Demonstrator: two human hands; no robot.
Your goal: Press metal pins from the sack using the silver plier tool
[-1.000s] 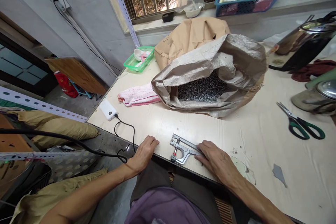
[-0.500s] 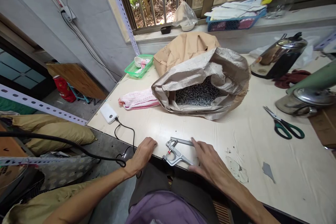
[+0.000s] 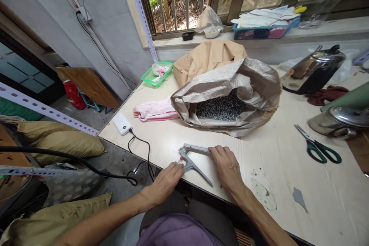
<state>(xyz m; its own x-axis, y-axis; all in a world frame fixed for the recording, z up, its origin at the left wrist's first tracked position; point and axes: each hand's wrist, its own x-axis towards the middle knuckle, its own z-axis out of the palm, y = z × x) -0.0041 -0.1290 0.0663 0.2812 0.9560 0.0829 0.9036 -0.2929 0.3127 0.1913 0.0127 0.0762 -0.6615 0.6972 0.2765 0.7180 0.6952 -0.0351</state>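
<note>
so the tool (image 3: 189, 163) lies on the surface (image 3: 164, 142) right by the front edge, on the near side of the open sack (image 3: 204, 84); right hand (image 3: 229, 167) has the end of the top handle (image 3: 198, 148) gripped, lower handle (image 3: 204, 177) sticks out free; left hand (image 3: 167, 182) has its fingertips bunched over the end with the red bit (image 3: 181, 158), can't tell if they're pinching it or just resting there; my take: steady that end with the left, but get the fingertips clear of the gap before any squeeze; right hand probably wants to wrap both handles, so the pull is even; I'd slide it in from the edge too; go slow, that spring (image 3: 187, 150) looks like it'd push back
</note>
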